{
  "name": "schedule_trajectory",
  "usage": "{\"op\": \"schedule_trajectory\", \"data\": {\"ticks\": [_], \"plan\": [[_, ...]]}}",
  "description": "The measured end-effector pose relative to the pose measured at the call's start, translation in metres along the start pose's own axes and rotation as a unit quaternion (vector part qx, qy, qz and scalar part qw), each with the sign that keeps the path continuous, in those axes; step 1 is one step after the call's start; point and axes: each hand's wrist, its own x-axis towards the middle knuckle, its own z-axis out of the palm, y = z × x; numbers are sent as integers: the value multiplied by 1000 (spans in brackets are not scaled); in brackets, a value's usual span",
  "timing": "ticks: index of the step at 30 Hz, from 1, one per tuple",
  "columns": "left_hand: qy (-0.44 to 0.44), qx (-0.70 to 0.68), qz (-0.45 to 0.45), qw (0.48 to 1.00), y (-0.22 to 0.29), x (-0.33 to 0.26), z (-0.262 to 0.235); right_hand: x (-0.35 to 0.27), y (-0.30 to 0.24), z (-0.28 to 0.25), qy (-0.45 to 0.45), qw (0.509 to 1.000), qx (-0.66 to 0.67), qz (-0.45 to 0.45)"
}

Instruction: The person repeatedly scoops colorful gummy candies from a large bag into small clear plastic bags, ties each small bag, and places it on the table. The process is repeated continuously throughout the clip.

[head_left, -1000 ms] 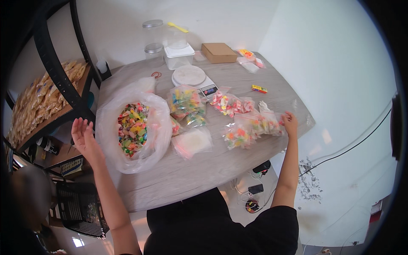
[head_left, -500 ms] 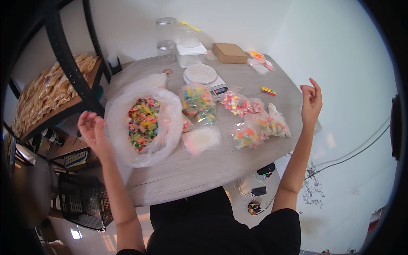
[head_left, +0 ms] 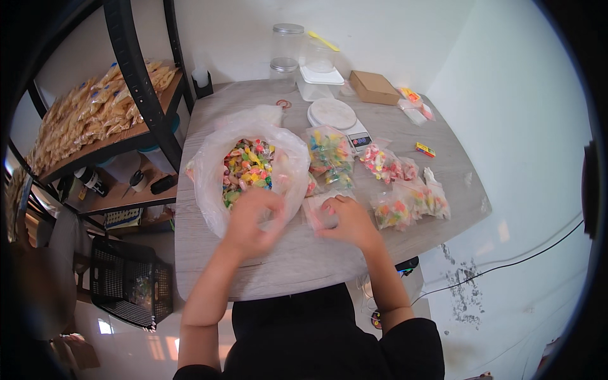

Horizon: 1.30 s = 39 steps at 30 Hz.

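a black metal shelf rack (head_left: 136, 76) stacked with yellowish packets (head_left: 82, 117) stands at the far left, with a black crate (head_left: 126, 282) on the floor below it. beside it, on a grey wood-grain worktop (head_left: 304, 259), a large clear plastic bag (head_left: 209, 177) lies open, filled with mixed coloured candies (head_left: 247, 168). the person's left hand (head_left: 253, 221) rests at the near edge of that bag, blurred, fingers loosely curled and slightly apart; whether they grip the plastic cannot be told. just to its right, the right hand (head_left: 348, 221) presses down on a small clear pouch (head_left: 320, 212) lying flat on the worktop, fingers together on it, the pouch sitting between the big bag and the filled packs. behind the pouch lies a filled bag of candies (head_left: 329, 158), and behind that a white digital scale (head_left: 335, 117). further back stand clear jars (head_left: 286, 50) and a white lidded tub (head_left: 320, 82). right of centre, more filled candy packs (head_left: 408, 199) lie in a cluster, near a second group (head_left: 386, 163). a brown cardboard box (head_left: 375, 87) sits at the back right, with a small yellow-and-red item (head_left: 425, 150) apart near the right edge.
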Motion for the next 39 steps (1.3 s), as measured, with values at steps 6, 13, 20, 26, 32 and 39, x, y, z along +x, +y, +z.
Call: {"op": "schedule_trajectory", "data": {"ticks": [6,13,20,26,32,39], "plan": [[-259,185,17,948,25,-18,49,-12,22,5,19,992,123,-27],[-298,212,11,931,19,-33,62,-15,33,3,15,979,201,-5],[-322,214,-33,922,4,-48,66,-16,36,3,176,973,145,22],[-312,118,-48,942,3,-38,62,-4,-2,-75,533,841,86,-26],[-64,109,77,989,4,-10,17,42,-79,-103,354,919,87,-148],[236,276,110,925,-18,13,-35,81,-134,-59,102,951,193,-217]]}}
